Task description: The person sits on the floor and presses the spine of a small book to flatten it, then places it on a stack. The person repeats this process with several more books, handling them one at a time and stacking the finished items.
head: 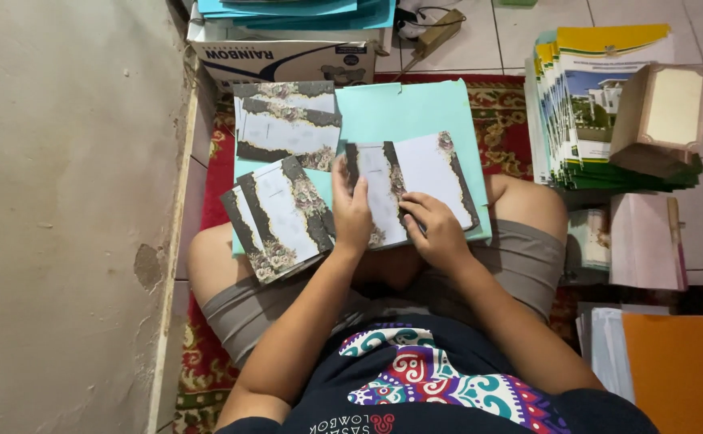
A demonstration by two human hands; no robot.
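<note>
**Both hands on a floral card**

The left hand [352, 215] and right hand [434, 229] pinch an opened floral card [409, 191] by its lower edge, fingers curled over it. It rests on a turquoise folder [425, 112] across the lap. Two card stacks [281, 217] lie just left; a booklet pile [588, 104] sits well right.

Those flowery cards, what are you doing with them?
A person sits cross-legged on a red rug with a teal folder across the lap. Both hands, left hand and right hand, hold an open card with dark, flowery edges. Two piles of matching cards lie to the left.
</note>
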